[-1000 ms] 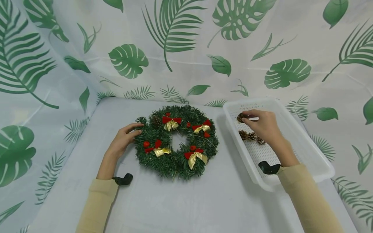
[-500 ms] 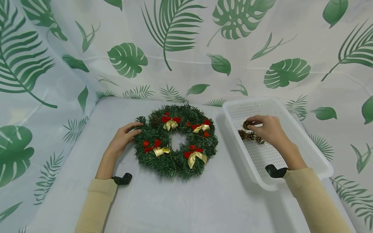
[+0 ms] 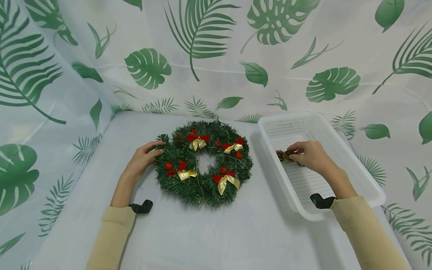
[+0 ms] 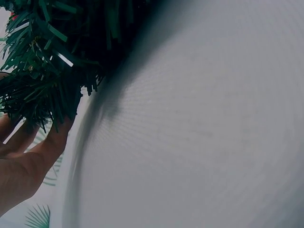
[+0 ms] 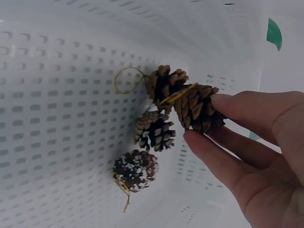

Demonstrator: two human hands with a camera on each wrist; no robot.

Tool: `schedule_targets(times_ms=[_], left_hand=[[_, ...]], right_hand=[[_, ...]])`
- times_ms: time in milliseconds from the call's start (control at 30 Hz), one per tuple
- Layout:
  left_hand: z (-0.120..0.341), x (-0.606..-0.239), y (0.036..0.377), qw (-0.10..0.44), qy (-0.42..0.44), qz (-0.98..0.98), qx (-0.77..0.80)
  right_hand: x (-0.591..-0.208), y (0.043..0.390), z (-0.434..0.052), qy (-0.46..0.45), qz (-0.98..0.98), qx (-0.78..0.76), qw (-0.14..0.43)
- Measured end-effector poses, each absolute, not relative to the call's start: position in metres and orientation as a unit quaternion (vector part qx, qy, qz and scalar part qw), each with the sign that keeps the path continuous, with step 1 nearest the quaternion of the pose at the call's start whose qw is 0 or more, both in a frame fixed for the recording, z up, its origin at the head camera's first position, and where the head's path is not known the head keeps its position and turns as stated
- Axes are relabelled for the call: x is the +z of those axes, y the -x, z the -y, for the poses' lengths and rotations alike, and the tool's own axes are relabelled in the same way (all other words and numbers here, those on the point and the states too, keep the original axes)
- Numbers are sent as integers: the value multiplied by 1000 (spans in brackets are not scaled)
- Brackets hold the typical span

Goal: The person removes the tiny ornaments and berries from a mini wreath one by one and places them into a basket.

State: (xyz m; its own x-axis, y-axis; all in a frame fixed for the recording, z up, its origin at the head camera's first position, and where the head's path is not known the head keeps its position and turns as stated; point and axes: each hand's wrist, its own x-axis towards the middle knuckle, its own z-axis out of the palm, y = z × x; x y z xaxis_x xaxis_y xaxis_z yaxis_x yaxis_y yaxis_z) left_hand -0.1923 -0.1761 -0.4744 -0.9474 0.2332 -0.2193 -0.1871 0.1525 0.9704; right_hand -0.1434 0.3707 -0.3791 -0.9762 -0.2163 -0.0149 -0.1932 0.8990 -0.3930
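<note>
A green Christmas wreath (image 3: 189, 191) with red and gold bows and red berries lies on the table. My left hand (image 3: 141, 159) holds its left edge, fingers curled about the greenery; the left wrist view shows the fingertips partly hidden by needles. Inside the white basket, my right hand (image 3: 312, 155) pinches a brown pine cone (image 5: 197, 109) between thumb and fingers. Close behind that cone sits another pine cone (image 5: 164, 88) with a gold loop. Below lie a small pine cone (image 5: 154, 130) and a white-frosted pine cone (image 5: 136, 171) with a gold string.
The white perforated basket (image 3: 297, 204) stands at the table's right, its rim raised around the cones. A pale cloth covers the table (image 3: 216, 236). Behind it hangs a leaf-printed curtain (image 3: 216, 86).
My right hand has moved down and slightly right inside the basket, bringing the pinched pine cone to the other cones. The left hand and the wreath have stayed in place.
</note>
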Motion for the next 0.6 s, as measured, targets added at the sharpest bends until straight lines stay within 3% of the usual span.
schedule_targets(times_ms=[333, 600], left_hand=[[176, -473, 192, 163, -14, -738, 654], [175, -473, 191, 161, -12, -740, 653]], right_hand=[[-392, 145, -375, 93, -974, -191, 80], [-400, 145, -373, 97, -973, -193, 76]])
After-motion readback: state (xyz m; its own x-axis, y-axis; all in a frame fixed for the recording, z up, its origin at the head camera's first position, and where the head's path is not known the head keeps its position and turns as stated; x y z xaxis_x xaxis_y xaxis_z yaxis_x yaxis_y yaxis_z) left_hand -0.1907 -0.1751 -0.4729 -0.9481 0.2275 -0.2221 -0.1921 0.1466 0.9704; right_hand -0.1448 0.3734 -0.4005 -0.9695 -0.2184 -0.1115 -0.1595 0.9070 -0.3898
